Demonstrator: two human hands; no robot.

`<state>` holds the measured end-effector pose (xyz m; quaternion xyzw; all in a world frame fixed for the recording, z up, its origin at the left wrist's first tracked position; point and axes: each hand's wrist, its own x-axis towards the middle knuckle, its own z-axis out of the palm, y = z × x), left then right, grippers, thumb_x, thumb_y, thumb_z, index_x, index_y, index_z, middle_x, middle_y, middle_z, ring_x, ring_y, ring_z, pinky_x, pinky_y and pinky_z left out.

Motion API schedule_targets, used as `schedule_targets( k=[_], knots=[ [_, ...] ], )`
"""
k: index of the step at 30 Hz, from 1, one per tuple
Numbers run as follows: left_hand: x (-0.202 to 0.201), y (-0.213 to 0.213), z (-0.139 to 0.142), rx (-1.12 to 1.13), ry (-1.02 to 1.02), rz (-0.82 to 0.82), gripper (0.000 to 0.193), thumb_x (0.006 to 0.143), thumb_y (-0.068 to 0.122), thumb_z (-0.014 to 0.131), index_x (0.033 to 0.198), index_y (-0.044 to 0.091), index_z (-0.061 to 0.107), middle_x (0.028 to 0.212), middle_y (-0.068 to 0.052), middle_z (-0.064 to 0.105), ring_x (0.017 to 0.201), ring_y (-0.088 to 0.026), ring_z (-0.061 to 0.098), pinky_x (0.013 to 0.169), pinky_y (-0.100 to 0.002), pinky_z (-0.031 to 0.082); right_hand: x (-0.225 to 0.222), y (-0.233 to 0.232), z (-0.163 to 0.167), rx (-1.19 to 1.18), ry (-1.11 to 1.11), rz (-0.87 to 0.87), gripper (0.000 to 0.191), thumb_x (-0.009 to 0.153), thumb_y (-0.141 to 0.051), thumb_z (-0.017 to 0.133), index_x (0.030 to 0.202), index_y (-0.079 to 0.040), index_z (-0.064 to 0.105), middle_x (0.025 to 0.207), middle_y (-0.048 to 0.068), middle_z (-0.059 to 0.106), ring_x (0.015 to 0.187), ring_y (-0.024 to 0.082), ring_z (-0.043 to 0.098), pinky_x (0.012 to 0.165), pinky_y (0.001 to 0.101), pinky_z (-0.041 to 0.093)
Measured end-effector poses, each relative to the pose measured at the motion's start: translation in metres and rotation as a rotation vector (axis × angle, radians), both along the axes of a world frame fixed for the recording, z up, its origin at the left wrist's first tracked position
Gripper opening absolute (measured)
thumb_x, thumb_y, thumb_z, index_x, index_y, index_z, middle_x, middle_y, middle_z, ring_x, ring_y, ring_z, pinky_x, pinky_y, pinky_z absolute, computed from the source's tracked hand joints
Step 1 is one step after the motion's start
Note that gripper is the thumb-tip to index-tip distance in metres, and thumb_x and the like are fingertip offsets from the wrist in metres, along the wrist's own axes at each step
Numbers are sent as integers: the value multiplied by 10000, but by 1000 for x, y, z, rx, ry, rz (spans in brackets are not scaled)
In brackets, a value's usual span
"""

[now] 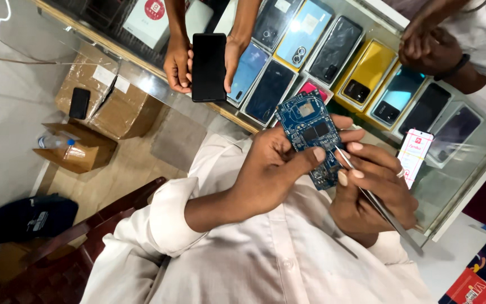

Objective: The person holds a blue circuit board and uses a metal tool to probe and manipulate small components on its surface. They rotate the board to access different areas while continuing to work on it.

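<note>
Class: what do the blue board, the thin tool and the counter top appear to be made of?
Circuit board: rigid laminate, likely fibreglass, with a glossy blue coating and small chips. Tweezers: seemingly steel, silvery grey sheen. Counter top: clear glass, phones visible beneath, glare on it.

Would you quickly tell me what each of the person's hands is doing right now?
Left hand: closed, holding the blue circuit board.
Right hand: closed, pinching metal tweezers, tip on the board.

The left hand grips a blue circuit board; the right hand touches metal tweezers to it. Farther off, another person's hands hold a black phone.
</note>
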<state>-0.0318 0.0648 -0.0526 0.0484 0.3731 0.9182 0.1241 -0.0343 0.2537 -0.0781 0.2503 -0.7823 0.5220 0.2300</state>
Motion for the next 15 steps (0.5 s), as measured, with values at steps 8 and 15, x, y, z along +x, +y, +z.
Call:
schedule_targets(
  k=[8,15],
  knots=[
    [-5,2,1,-5,-6,-20,372,1157,52,508,1496,-90,448,1452,-227,597,1343,-224,611,1165,-347,519,-15,-3,1,85,141,-4,211,937,118,738,1036,-20,612,956,192,734,1025,322,754,807,300,633],
    [-7,1,3,-22,-15,-15,432,1156,47,480,1568,-68,412,1468,-216,585,1340,-201,602,1153,-328,517,-18,-7,5,114,91,3,223,949,133,748,1043,-19,615,981,192,735,1018,308,755,822,294,637]
  ],
)
